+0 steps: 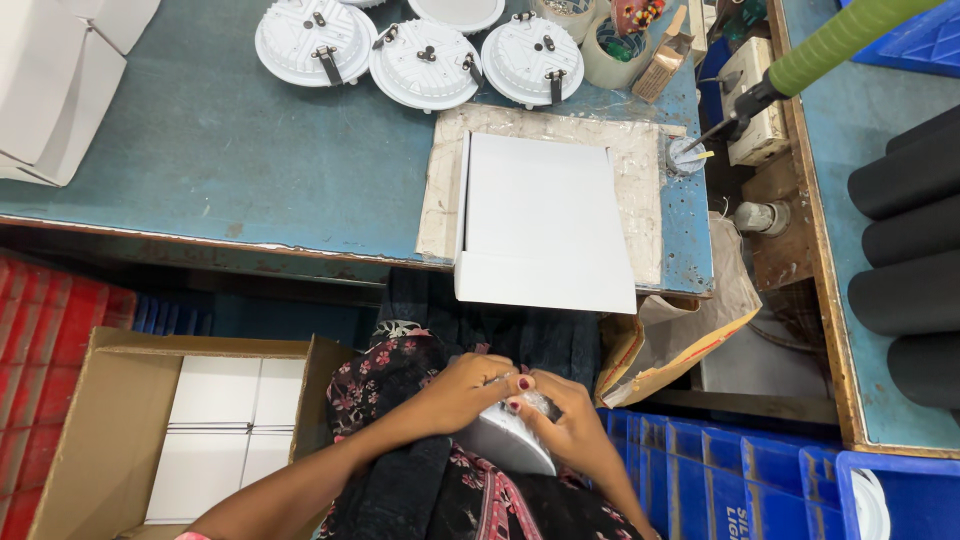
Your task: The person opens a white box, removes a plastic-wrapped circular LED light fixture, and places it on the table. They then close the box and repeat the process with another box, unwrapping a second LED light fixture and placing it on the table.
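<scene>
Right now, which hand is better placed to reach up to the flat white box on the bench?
Probably the right hand. It sits nearly below the white box, while the left hand is further left. Both hands grip the round white fixture in the lap, so the left could keep holding it.

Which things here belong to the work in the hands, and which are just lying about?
In hand:
- left hand and right hand both grip the round white fixture in the lap
- white flat box lies nearest, on the bench edge

Lying about:
- three white fixtures
- tape rolls
- cardboard carton of white boxes
- blue crates
- black foam rolls
</scene>
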